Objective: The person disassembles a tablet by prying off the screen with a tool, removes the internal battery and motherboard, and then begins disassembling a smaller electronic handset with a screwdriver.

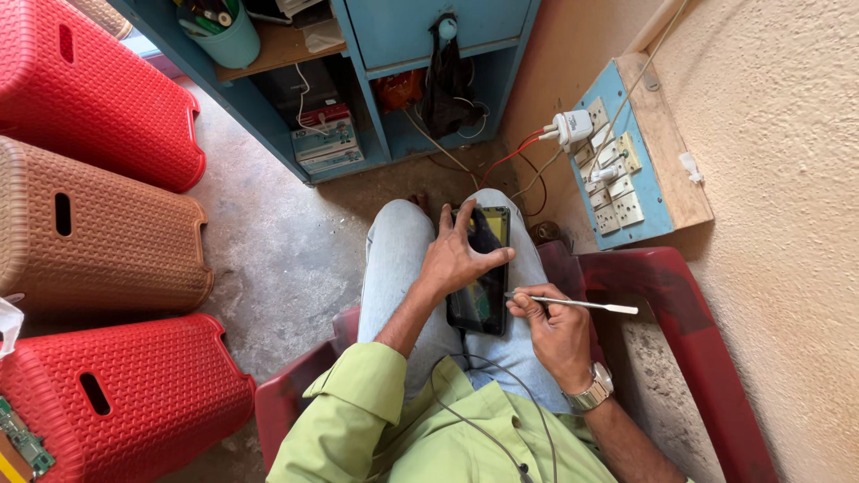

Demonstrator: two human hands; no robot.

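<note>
Head view, looking down at a seated person. The opened phone (483, 268) is lying on the person's lap, across the right thigh, its back cover apparently removed, though glare makes this uncertain. The left hand (458, 255) is pressing down on the phone's upper half, fingers spread and curled over its edges, pinning it in place. The right hand (550, 324) is pinching a thin metal tool (577, 304) between thumb and fingers, its tip touching the phone's right edge. The person is sitting in a dark red plastic chair (684, 322). A blue switchboard (617, 170) is hanging on the wall to the right; red and brown woven stools (98, 233) are standing well apart to the left
</note>
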